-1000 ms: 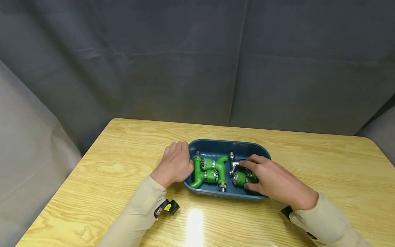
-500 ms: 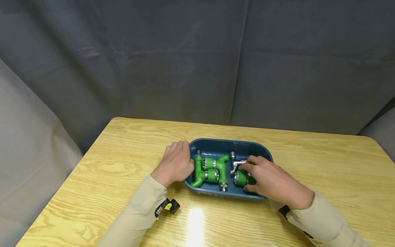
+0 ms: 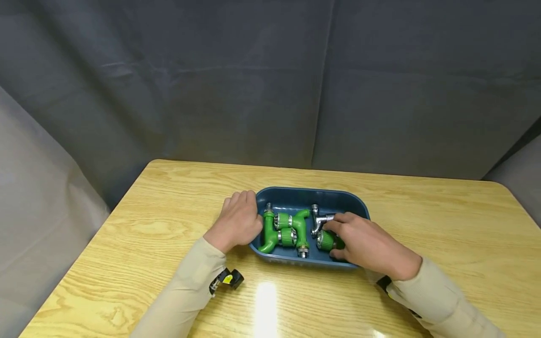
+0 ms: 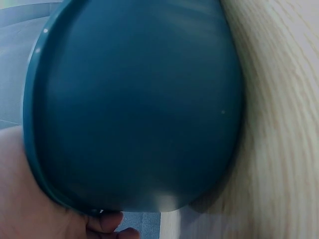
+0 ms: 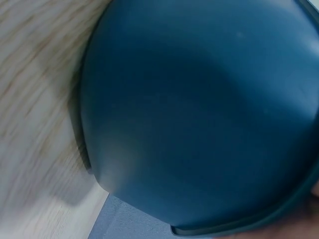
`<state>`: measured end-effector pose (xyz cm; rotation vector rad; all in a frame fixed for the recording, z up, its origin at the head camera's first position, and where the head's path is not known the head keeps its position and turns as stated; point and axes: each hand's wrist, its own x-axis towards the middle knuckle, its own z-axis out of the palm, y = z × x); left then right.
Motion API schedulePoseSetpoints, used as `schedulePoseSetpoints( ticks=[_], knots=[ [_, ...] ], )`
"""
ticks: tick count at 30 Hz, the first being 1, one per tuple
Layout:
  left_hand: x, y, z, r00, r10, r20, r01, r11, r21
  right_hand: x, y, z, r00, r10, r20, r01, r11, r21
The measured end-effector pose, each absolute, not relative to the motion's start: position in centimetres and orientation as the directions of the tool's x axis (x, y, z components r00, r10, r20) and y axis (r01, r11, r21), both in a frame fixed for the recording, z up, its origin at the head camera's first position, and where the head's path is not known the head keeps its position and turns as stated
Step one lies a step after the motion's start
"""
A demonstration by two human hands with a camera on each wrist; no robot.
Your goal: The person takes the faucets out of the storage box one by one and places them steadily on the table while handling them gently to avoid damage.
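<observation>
Right fingers (image 3: 335, 227) hide part of a green tap (image 3: 325, 240)

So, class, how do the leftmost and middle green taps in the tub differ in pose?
The leftmost green tap has its spout at the near end, the middle green tap at the far end. The leftmost tap's knob points right, the middle tap's left. Both have ribbed green knobs and lie inside the blue tub.

Gripping dark-blue, rounded plastic tub (image 4: 139, 109) by its rim edge with bare left hand (image 4: 37, 209), atop pale wood-grain tabletop (image 4: 279, 129).
</observation>
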<state>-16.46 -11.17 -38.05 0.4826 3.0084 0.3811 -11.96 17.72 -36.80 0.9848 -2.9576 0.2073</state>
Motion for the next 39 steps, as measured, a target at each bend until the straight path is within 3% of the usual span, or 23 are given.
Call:
schedulePoseSetpoints(
  ticks=[22,39],
  knots=[
    [-16.45,-11.38,-38.25,-0.949,0.317,-0.006,0.304,0.917,0.256,-12.17,17.49,-37.05,-0.776,-0.625,0.084,-0.63,0.768,-0.115],
    [-16.35,-11.66,-38.12,-0.951,0.307,-0.023,0.291,0.921,0.258,-12.12,16.95,-36.8,-0.794,-0.607,0.043,-0.608,0.788,-0.095]
  ],
)
